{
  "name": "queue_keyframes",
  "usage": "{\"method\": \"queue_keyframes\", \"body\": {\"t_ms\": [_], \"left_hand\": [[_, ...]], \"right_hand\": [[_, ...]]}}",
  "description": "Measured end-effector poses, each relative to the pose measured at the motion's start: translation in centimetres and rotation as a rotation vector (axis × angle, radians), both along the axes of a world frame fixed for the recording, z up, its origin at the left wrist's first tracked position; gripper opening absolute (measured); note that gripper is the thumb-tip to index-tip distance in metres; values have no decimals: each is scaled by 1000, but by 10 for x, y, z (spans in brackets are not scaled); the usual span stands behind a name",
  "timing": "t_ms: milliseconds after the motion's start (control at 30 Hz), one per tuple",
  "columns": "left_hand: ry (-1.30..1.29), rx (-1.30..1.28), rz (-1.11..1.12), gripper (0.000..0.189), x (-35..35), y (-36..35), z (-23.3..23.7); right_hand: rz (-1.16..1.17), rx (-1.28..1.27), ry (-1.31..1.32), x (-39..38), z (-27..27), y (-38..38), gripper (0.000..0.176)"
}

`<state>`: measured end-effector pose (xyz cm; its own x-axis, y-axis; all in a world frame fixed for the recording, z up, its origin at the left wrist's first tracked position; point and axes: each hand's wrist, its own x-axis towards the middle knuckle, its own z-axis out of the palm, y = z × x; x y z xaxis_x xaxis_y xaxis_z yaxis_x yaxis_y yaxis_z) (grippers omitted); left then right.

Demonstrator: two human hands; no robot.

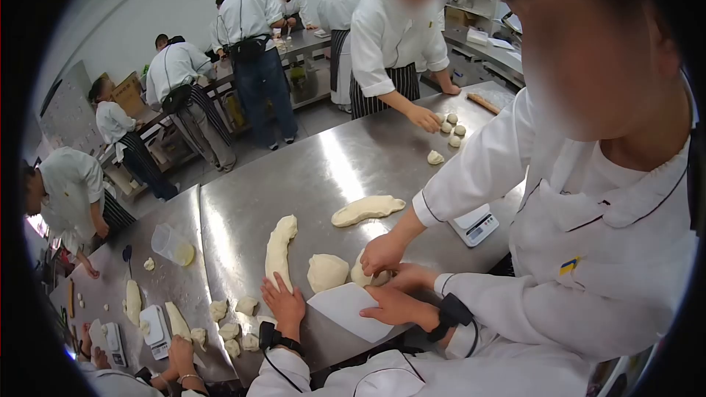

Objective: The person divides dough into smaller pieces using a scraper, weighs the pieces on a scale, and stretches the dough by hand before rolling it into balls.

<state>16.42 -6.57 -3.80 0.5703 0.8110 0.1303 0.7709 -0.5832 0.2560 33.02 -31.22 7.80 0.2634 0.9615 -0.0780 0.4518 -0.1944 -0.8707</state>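
My left hand (285, 304) lies with its fingers spread over the lower end of a long, pale dough roll (279, 246). My right hand (397, 306) has its thumb and fingers apart, at the right edge of a flat white sheet (344, 313). A rounded dough lump (327, 272) sits between my hands, beyond the sheet. Just past my right hand, a co-worker's two hands (384, 253) press on another dough piece (359, 270), partly hidden by them. Farther back lies a second long dough roll (368, 210).
Several small dough pieces (229, 331) lie left of my left hand. A tipped plastic jug (173, 245) and a scale (155, 331) are farther left. Another scale (475, 226) stands at right. A person's hands (181, 356) work at lower left; another person (397, 37) stands across the table.
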Motion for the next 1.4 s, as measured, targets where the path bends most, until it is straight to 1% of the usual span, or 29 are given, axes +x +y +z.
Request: {"method": "queue_keyframes", "body": {"t_ms": [33,67,167,267,367,400,500,567,600,667,700,767,800,900,967,1100,1200,1300,1400], "left_hand": [[-4,15,-10,74,-2,-8,0],[18,32,-21,77,-5,-16,-1],[50,3,-86,76,-21,-59,4],[119,-105,-166,69,-31,-94,19],[10,-97,-266,60,-52,-106,11],[-11,-79,-289,59,-55,-113,29],[69,-169,-295,60,-71,-121,39],[139,-180,-313,60,-79,-127,44],[149,-179,-311,59,-84,-132,47],[151,-139,-306,56,-90,-138,46],[149,-106,-316,55,-95,-139,44],[120,-117,-304,52,-104,-139,37],[100,-121,-307,51,-108,-138,35],[153,-171,-255,50,-120,-142,42],[170,-182,-216,49,-128,-145,46],[176,-175,-158,50,-142,-151,47],[182,-176,-165,51,-151,-152,46],[171,-179,-201,53,-158,-149,41],[115,-146,-213,48,-161,-149,40]], "right_hand": [[30,16,6,-2,-3,2,38],[61,30,9,-5,-6,3,37],[118,51,-9,-11,-8,4,37],[125,80,-50,-12,0,4,36],[98,85,-63,-17,2,3,37],[100,58,-73,-18,0,3,37],[158,21,-64,-18,10,-2,36],[212,13,-66,-16,11,-8,34],[172,-18,33,-14,3,-11,34],[86,-6,109,-11,-11,-19,35],[29,37,94,-10,-15,-24,38],[-70,45,181,-2,-41,-31,41],[-129,48,197,-4,-44,-36,40],[-210,83,167,-11,-52,-43,39],[-259,36,151,-16,-56,-43,38],[-351,18,139,-33,-45,-39,38],[-303,103,228,-49,-22,-35,34],[-213,157,54,-64,17,-26,32],[-3,293,-583,-83,42,-8,29]]}}
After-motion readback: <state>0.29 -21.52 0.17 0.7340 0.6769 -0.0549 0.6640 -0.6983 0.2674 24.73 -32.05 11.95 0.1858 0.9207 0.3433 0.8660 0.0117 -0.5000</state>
